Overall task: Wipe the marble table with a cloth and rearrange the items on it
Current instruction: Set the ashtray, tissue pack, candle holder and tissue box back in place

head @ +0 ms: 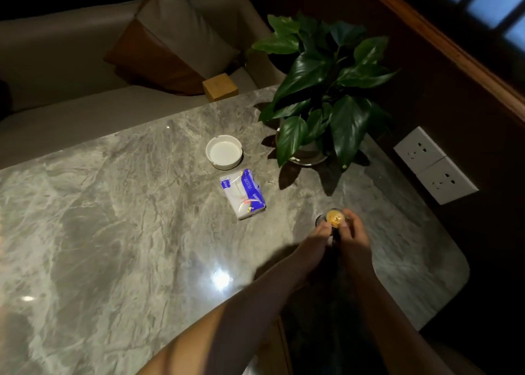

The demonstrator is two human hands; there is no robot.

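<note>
Both hands met over the right part of the tabletop (119, 204): the left hand (315, 238) pinched the near-left side of a small toothpick jar (335, 217) and the right hand (355, 234) curled round its right side, so the jar sat gripped between the two sets of fingers. Whether its base touched the marble or was raised just above it could not be told. A dark round shape showed just beside the jar on its left; whether it was a lid or part of the jar was unclear. The jar looked light, rigid and smooth-walled, with its top open and the toothpick ends exposed, so it would probably spill if tipped; the sound grip was low on the side wall, keeping it upright. Beyond the hands lay a tissue pack (243, 194), soft, light and crinkly, best lifted by its long edges. Just beyond it stood a white ashtray (224, 151), likely heavy, hard and chippable, to be taken by the rim. A potted plant (326, 90) occupied the far right corner, and was probably the heaviest item, so the pot should be gripped, not the leaves. A wooden block (220, 87) sat at the far edge. No cloth was in view.
</note>
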